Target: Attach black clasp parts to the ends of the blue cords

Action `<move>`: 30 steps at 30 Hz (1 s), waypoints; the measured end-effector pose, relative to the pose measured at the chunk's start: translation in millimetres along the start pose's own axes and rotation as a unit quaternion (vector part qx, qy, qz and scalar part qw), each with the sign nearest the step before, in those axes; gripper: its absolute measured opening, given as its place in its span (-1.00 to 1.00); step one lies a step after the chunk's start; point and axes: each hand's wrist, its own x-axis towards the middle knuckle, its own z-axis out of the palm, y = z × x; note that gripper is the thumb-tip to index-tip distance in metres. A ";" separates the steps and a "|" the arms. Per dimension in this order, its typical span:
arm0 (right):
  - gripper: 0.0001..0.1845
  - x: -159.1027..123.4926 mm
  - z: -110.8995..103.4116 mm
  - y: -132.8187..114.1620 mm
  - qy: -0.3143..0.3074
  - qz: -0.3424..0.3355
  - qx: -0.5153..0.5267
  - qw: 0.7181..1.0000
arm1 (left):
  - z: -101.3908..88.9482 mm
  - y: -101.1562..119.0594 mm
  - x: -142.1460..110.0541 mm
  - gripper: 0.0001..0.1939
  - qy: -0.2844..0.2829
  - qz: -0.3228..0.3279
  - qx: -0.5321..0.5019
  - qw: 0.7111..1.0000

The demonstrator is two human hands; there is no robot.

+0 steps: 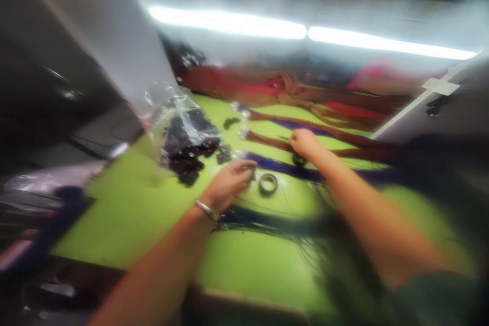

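Note:
The picture is smeared by motion. My left hand [230, 183], with a bracelet at the wrist, reaches over the green table [130, 209]; its fingers are pinched at the end of a purple wire bundle [282, 167]. A small roll of tape [268, 184] lies just right of it. My right hand [304, 143] is curled over a dark round thing near brown wire bundles [344, 137]. A black wire bundle [267, 220] crosses under my left wrist.
A clear plastic bag of small black parts [186, 142] lies at the left of the table, with loose black parts [231, 122] beside it. Red and orange wire bundles [275, 87] lie along the far edge. A light strip [305, 33] glows behind.

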 end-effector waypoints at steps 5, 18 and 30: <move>-0.74 1.4 10.7 -23.9 -0.017 -0.033 0.016 0.999 | -1.9 -2.8 1.3 -0.61 -0.006 -0.002 0.001 1.000; -0.78 4.4 -8.8 -10.6 0.096 0.032 0.067 0.993 | -2.2 -0.5 -0.1 -0.58 -0.009 0.004 0.019 1.000; -0.81 -63.8 -42.9 -88.3 0.095 -0.221 0.213 0.947 | -2.7 -3.9 1.9 -0.18 -0.016 0.045 0.029 0.998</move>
